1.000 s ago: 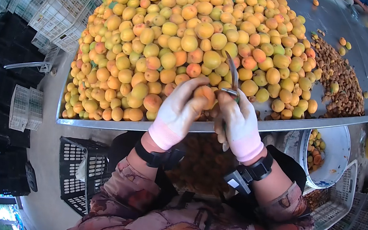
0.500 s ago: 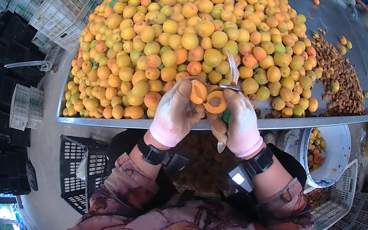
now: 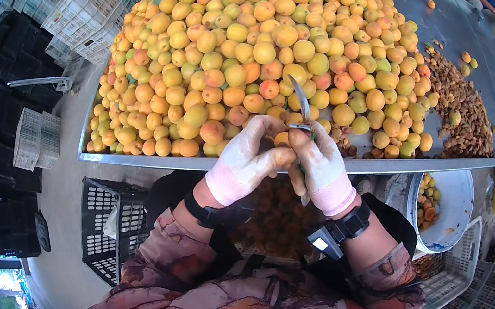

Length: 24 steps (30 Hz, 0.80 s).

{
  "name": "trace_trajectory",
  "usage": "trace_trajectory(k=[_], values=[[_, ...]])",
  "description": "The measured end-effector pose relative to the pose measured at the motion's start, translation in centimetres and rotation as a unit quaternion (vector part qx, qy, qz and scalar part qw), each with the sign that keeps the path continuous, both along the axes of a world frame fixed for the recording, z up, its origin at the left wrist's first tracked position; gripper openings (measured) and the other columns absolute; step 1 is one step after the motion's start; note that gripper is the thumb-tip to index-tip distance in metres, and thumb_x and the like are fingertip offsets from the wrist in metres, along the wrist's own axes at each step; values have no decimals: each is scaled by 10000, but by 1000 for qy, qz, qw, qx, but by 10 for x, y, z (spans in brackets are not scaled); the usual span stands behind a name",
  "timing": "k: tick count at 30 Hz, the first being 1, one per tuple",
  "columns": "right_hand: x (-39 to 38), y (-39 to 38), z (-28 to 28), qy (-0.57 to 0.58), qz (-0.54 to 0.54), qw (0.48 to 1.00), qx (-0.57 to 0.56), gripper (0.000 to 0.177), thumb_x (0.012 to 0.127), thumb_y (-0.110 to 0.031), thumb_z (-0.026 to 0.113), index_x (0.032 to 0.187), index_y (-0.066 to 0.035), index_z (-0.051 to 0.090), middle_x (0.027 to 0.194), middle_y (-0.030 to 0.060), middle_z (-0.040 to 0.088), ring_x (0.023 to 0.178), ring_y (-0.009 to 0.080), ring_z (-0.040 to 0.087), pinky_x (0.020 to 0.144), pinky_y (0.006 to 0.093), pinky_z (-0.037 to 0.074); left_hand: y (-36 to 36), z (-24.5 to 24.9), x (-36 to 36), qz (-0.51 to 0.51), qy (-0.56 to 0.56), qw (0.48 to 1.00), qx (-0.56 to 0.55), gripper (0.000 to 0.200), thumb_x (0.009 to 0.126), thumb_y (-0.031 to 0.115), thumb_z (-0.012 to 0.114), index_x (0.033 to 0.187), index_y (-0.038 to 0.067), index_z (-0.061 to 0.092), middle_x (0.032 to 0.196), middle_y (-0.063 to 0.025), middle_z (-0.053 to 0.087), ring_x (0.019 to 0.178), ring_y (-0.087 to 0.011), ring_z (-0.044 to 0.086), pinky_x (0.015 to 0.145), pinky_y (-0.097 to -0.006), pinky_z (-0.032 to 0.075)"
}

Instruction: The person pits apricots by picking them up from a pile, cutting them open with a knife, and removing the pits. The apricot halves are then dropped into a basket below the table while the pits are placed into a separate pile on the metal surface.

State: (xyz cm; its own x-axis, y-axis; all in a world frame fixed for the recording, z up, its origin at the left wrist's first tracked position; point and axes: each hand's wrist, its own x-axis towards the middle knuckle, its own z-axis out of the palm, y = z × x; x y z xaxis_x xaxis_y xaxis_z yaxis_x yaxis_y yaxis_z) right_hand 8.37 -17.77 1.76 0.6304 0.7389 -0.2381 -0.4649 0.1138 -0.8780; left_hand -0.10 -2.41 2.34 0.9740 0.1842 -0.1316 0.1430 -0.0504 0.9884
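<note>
My left hand, in a white glove with soiled fingertips, is closed around an apricot. Only a small orange patch of that fruit shows between the fingers, so its two halves cannot be made out. Wrapped round a knife, my right hand presses against the same fruit. The knife's curved blade points up and away, and its handle end sticks out below the palm. Just beyond both hands rises a large heap of whole yellow-orange apricots.
A metal table with a raised front rim carries the heap. Brown apricot stones lie at its right. Below stand a white bucket with fruit inside and a black crate. White crates are stacked at left.
The apricot, spread open in two halves half a second ago, is now mostly covered by my fingers. My hands have drawn together, and the blade has shifted left and tilted further left.
</note>
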Motion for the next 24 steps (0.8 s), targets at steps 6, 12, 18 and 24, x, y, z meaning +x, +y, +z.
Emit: trace_trajectory(k=[6, 12, 18, 24], values=[[-1, 2, -1, -16, -68, 997, -10, 291, 959, -283, 609, 1084, -35, 522, 666, -2, 542, 440, 53, 448, 388, 206, 324, -11, -4, 5, 6, -45, 984, 175, 376, 1015, 261, 553, 1254, -22, 489, 960, -149, 640, 839, -222, 668, 717, -308, 541], [1, -4, -3, -23, -97, 994, -36, 248, 944, -238, 610, 1056, -38, 516, 669, -2, 541, 444, 63, 454, 395, 220, 343, -25, -30, 17, 50, -194, 913, 355, 316, 1023, 206, 500, 1259, -4, 505, 935, -183, 649, 837, -359, 674, 754, -399, 536], [10, -26, -3, -21, -103, 994, -6, 233, 936, -174, 583, 1102, -41, 487, 658, -33, 491, 440, 50, 432, 395, 214, 338, -35, -14, 32, 110, -37, 993, 21, 311, 1060, 219, 407, 1191, -16, 563, 866, -49, 623, 716, -110, 587, 651, -231, 471], [26, -51, 0, -133, -153, 974, -102, 189, 944, -127, 556, 1105, -31, 525, 701, -30, 515, 453, 38, 417, 411, 200, 341, -31, -30, 42, -46, -139, 972, 182, 356, 1044, 231, 458, 1272, -25, 556, 994, -90, 658, 910, -203, 642, 836, -315, 510]])
